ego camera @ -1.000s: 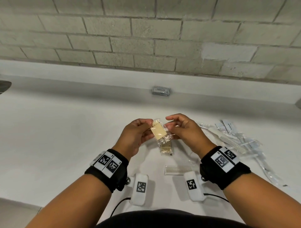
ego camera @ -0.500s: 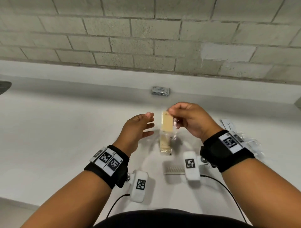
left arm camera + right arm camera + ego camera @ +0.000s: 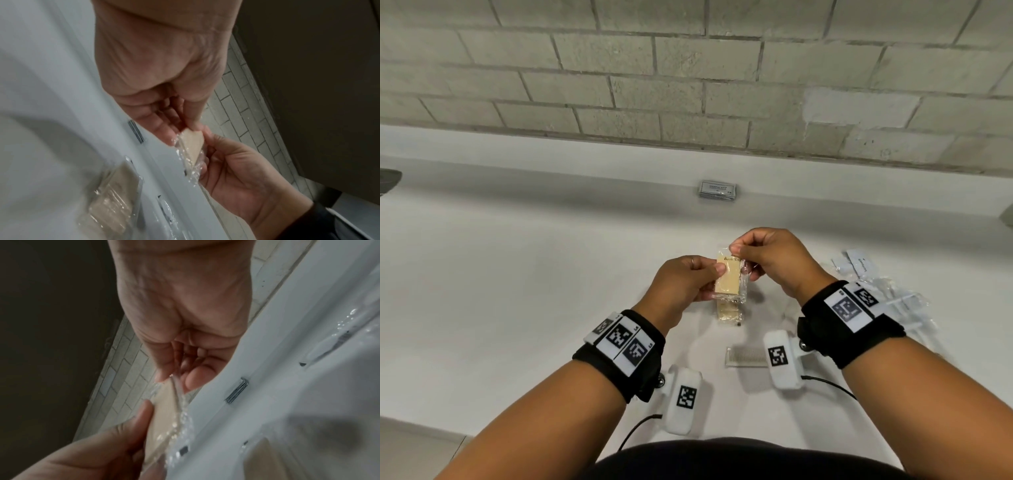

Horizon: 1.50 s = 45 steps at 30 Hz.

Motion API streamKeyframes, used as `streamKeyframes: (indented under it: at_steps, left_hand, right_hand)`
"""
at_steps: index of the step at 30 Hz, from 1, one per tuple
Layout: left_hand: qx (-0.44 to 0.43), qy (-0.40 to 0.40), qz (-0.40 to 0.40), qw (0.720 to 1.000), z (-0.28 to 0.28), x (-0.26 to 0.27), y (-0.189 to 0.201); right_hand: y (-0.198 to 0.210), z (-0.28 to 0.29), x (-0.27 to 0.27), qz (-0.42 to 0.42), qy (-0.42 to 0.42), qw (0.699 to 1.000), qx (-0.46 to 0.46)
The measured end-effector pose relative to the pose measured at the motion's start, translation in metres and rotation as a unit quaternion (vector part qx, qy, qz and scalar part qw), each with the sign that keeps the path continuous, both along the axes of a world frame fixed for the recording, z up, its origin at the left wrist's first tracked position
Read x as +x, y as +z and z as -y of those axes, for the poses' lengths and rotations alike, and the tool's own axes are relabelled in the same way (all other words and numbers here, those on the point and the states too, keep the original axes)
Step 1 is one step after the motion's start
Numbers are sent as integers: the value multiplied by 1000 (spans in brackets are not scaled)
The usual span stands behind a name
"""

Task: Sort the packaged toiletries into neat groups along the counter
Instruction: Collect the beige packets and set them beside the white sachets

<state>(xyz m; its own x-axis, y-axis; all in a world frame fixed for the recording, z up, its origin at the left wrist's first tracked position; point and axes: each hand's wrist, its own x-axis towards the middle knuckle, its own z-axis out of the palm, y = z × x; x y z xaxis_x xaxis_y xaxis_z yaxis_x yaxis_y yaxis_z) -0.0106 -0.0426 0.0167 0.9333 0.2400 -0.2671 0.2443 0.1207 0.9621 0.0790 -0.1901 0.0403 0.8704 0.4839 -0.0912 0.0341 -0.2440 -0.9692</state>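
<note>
A beige bath soap in clear wrap is held upright above the white counter. My left hand pinches its left edge between thumb and fingers. My right hand pinches the top right corner of the wrap. Both wrist views show the soap between the fingertips. Under it a second wrapped soap lies flat on the counter, also blurred at lower left as the lying soap. A wrapped white comb lies nearer me.
A small stack of grey sachets sits by the counter's back ledge. At the right lies a loose heap of clear-wrapped items and white sachets. A tiled wall rises behind. A dark object pokes in at the far left.
The right hand lifted the soap off the one below while the left hand let go. The left hand has come back and now pinches the soap's left edge again.
</note>
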Motion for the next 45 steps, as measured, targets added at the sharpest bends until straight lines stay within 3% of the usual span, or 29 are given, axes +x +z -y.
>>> streamKeyframes:
  at_steps: [7, 14, 20, 23, 25, 28, 31, 33, 34, 36, 38, 41, 45]
  left_hand:
    - [-7, 22, -20, 1000, 2, 3, -6]
    - [76, 0, -110, 991, -10, 8, -22]
    - [88, -23, -173, 981, -14, 5, -30]
    - [72, -29, -195, 978, -8, 8, -29]
    - [62, -42, -208, 975, -2, 10, -26]
    - [40, -40, -208, 976, 1, 12, -26]
    - [-19, -35, -189, 981, -4, 3, -28]
    - [-28, -34, -166, 985, -9, -3, -30]
    - [3, -26, -151, 988, -12, -4, -31]
    - [115, -18, -108, 987, -20, -3, -35]
    - [234, -63, -59, 969, -24, -2, -35]
    - [329, -146, -16, 933, -16, -3, -39]
    - [355, -106, 5, 929, -11, -1, -49]
  right_hand:
    - [-4, 7, -1, -69, 24, 997, -8]
    - [-21, -3, 13, -94, 38, 981, -163]
    - [-38, -5, 14, -82, -90, 960, -251]
    - [-39, 1, 4, -220, -81, 946, -225]
    - [-37, -5, -6, -260, -48, 938, -225]
    - [-37, -20, -14, -238, -30, 934, -264]
    - [-41, -27, -17, -212, -10, 949, -234]
    - [-42, -26, -18, -106, 30, 959, -262]
    - [-40, -26, -18, -19, 54, 950, -306]
    - [-35, -27, -19, 164, 81, 894, -410]
    - [-34, -32, -21, 265, 110, 846, -451]
    - [-42, -38, -28, 270, 178, 835, -445]
    - [-55, -28, -29, 195, 131, 902, -362]
